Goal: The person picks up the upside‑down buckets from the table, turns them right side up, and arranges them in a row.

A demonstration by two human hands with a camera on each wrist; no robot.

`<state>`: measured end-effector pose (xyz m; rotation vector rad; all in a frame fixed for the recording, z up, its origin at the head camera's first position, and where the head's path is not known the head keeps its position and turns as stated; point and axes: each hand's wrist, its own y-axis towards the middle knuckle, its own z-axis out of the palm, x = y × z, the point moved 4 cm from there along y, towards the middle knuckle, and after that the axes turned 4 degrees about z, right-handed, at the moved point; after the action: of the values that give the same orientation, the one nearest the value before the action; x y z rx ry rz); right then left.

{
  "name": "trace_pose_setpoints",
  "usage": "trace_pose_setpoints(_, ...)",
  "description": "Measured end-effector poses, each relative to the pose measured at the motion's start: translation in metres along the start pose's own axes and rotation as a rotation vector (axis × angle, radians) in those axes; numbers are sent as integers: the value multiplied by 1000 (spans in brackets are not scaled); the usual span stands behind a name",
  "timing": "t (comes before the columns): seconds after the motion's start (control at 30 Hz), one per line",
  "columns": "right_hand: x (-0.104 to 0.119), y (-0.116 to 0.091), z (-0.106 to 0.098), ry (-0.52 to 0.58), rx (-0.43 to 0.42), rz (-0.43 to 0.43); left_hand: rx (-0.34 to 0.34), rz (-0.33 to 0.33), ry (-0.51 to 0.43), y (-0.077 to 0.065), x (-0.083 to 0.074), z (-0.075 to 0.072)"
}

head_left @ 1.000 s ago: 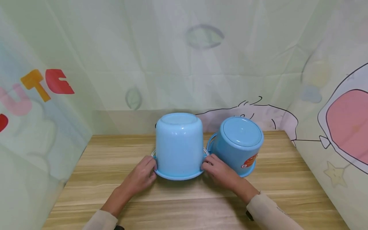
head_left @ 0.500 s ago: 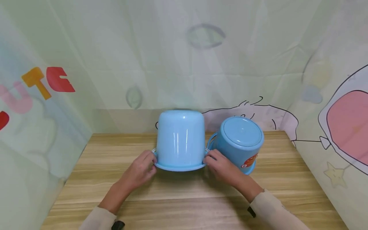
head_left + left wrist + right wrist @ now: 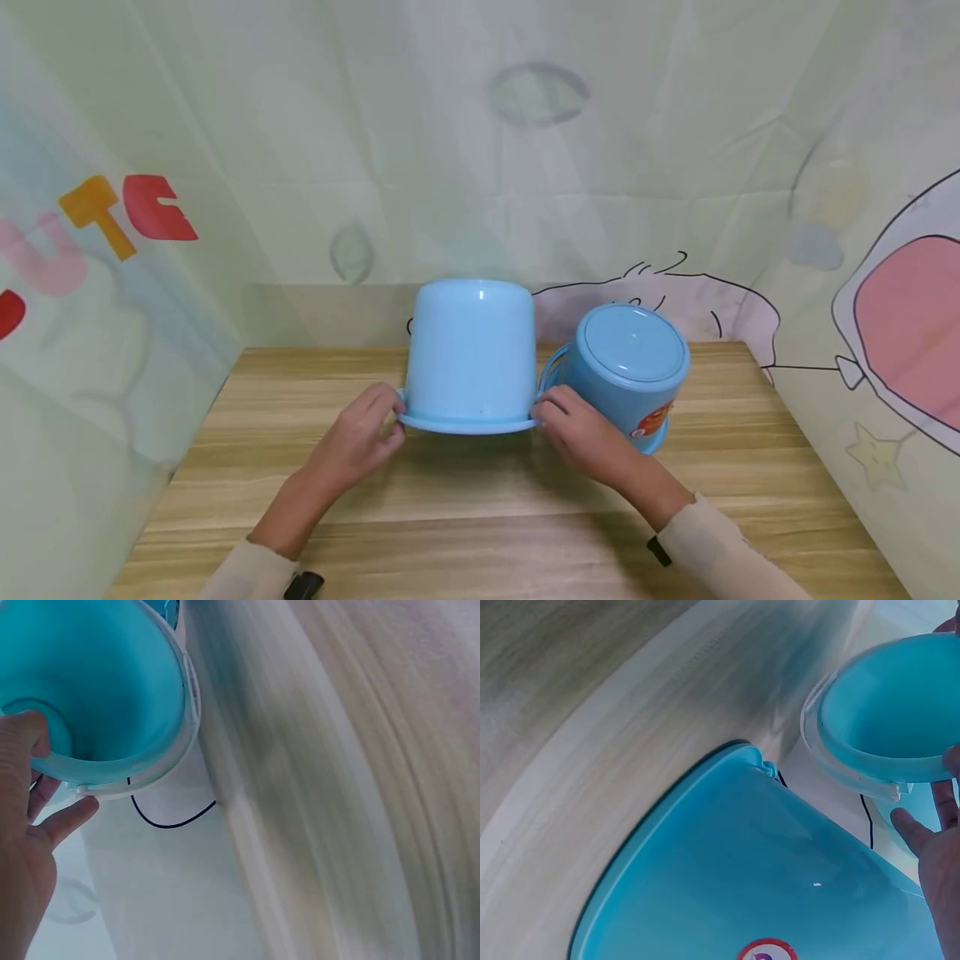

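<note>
Tipped back since a second ago, the pale blue bucket (image 3: 472, 354) no longer shows its base in the head view, and its near rim sits farther off. It hangs mouth down, near rim clear of the desk (image 3: 480, 550), pinched at the rim by the left hand (image 3: 360, 433) and right hand (image 3: 579, 432). Probably light, stiff plastic, slick-walled: best held by that rim. Beside it, the darker bucket (image 3: 618, 379) has stayed put.

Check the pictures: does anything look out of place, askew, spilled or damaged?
The labelled bucket on the table and the other bucket in the hands are bottom-up, which looks odd: buckets usually stand mouth-up. No spill or damage shows.
</note>
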<state>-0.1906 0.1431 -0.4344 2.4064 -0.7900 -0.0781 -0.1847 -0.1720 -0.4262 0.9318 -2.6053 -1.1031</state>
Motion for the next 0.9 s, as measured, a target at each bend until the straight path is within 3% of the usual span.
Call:
trace_pose_setpoints(0.3,1,2,-9,-11,-58,-28,-22,6,-18,11,-4,-11)
trace_pose_setpoints(0.57,0,7,-16,-10,-94,-40,-28,-33,-48,17,-5,-17)
trace_pose_setpoints(0.9,1,12,-26,-19,-143,-17,-74,-47,-70,24,-6,-23)
